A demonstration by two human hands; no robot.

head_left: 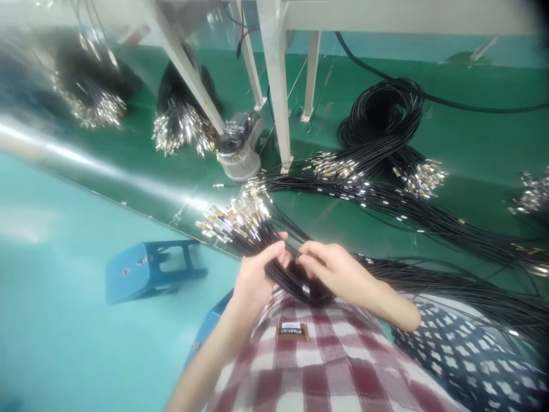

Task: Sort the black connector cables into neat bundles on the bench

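Observation:
My left hand (257, 274) is wrapped round a thick bundle of thin black cables (283, 269) just behind their metal connector ends (235, 220), which fan out to the upper left. My right hand (334, 269) pinches the same bundle from the right, fingertips almost meeting the left hand's. The bundle runs down over my lap and off to the right across the green table (472, 143).
More black cable bundles lie on the table: a coiled one (381, 120) at the back right, others (180, 114) at the back left. A round metal device (238, 151) stands by white frame legs (278, 86). A blue stool (150, 274) lies on the teal floor.

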